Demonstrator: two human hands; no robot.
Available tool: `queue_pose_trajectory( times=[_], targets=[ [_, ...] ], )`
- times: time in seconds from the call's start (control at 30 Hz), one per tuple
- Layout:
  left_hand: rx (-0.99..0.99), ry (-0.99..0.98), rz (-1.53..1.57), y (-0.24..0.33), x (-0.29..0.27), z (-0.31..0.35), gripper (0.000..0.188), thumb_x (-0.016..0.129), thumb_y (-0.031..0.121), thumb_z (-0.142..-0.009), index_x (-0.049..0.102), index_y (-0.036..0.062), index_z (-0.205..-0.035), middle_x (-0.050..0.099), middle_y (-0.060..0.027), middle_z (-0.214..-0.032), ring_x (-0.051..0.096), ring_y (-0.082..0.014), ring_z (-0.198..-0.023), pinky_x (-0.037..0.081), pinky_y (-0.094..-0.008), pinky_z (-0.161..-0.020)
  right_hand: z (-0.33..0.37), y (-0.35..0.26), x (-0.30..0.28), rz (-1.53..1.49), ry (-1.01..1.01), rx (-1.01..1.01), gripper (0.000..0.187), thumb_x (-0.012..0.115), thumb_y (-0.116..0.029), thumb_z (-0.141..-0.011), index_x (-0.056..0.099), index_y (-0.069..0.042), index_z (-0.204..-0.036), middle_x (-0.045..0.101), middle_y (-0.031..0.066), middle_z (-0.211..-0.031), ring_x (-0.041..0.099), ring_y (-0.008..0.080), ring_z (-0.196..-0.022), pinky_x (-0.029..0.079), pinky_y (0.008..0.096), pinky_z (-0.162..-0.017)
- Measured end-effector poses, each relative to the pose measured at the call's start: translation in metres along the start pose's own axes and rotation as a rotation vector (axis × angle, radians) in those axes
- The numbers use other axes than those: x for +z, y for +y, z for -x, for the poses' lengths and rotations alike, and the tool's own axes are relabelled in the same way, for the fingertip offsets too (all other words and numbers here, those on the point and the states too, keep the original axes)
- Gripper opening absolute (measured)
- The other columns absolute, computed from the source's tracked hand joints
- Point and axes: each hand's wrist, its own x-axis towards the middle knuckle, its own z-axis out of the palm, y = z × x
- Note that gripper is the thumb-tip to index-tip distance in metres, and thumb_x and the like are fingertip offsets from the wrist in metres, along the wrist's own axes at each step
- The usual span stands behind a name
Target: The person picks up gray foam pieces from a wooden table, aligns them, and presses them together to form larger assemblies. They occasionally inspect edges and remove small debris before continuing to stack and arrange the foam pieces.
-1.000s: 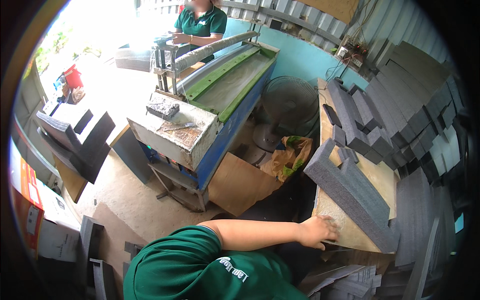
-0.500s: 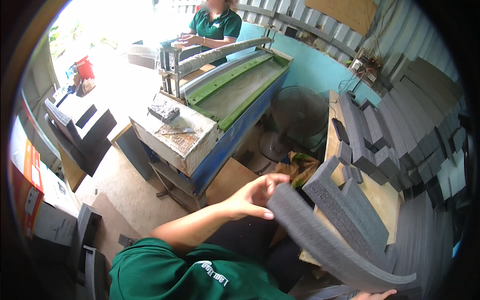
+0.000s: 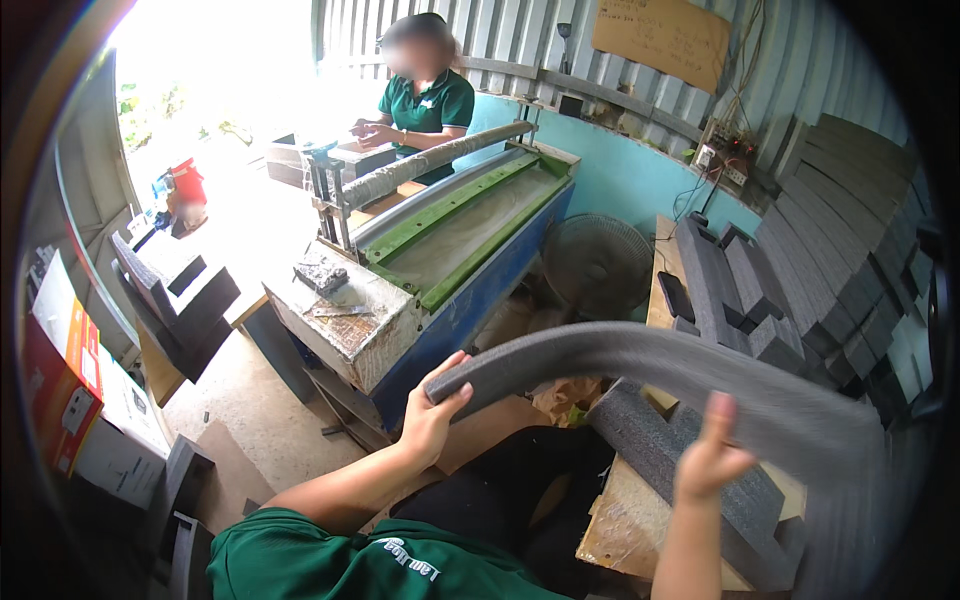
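A long, flexible dark grey foam strip point(image 3: 600, 350) arches across the front, its right part smeared by motion. My left hand point(image 3: 430, 415) grips its left end between thumb and fingers. In front of the strip's right half is my right hand point(image 3: 710, 460), thumb raised and apart from the fingers; whether it touches the foam I cannot tell. Under the strip, a thick grey foam piece point(image 3: 745, 510) lies on the wooden bench point(image 3: 630, 520), partly hidden by the strip and my right arm.
Stacked foam strips point(image 3: 830, 240) rise at the right, near foam blocks point(image 3: 705, 270) and a dark phone point(image 3: 676, 295). Ahead stand a fan point(image 3: 597, 262) and a blue-sided roller machine point(image 3: 480, 270). A co-worker point(image 3: 430, 105) stands behind it. Boxes point(image 3: 75, 400) sit left.
The strip has swung up and leftward, from slanting down right to arching across. My left hand moved left and down with its end; my right hand rose from the lower edge.
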Motion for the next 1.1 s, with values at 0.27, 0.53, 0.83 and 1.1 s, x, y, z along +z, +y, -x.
queue_pose_trajectory(
  times=[0.27, 0.53, 0.83, 1.1],
  targets=[
    [0.539, -0.033, -0.293, 0.062, 0.052, -0.024, 0.064, 0.06, -0.008, -0.098, 0.041, -0.004, -0.16, 0.048, -0.0133, -0.161, 0.051, -0.0199, -0.142, 0.042, -0.0322, -0.115, 0.039, 0.03, 0.082, 0.113, -0.397, -0.439, 0.05, 0.073, -0.012, -0.099, 0.041, -0.014, -0.138, 0.066, 0.0308, -0.13, 0.072, 0.0411, -0.111, 0.061, 0.0469, -0.091],
    [0.948, -0.247, -0.373, 0.051, 0.111, -0.027, 0.068, 0.077, 0.007, -0.095, 0.049, -0.0003, -0.156, 0.04, -0.0289, -0.165, 0.041, -0.0453, -0.152, 0.04, -0.0521, -0.12, 0.036, 0.078, 0.034, -0.587, -0.521, 0.441, 0.082, 0.065, -0.069, -0.093, 0.04, -0.017, -0.152, 0.044, 0.0208, -0.161, 0.054, 0.0303, -0.138, 0.049, 0.046, -0.11],
    [1.415, -0.299, -0.235, 0.078, 0.107, -0.049, 0.034, 0.077, 0.024, -0.096, 0.067, 0.0141, -0.126, 0.06, -0.038, -0.14, 0.056, -0.0565, -0.135, 0.045, -0.0626, -0.114, 0.022, 0.048, 0.045, -0.443, -0.487, 0.491, 0.082, 0.081, -0.006, -0.086, 0.038, -0.001, -0.155, 0.05, 0.0142, -0.151, 0.051, 0.0251, -0.135, 0.04, 0.0409, -0.116],
    [1.293, 0.627, -0.211, 0.183, -0.019, -0.081, 0.044, 0.063, 0.012, -0.106, 0.054, -0.0083, -0.145, 0.066, -0.0226, -0.137, 0.067, -0.028, -0.122, 0.056, -0.0388, -0.108, 0.047, -0.011, 0.06, -0.408, -1.064, 0.36, 0.083, 0.074, -0.007, -0.082, 0.041, -0.001, -0.158, 0.058, 0.0149, -0.127, 0.062, 0.0276, -0.12, 0.049, 0.0393, -0.104]
  ],
)
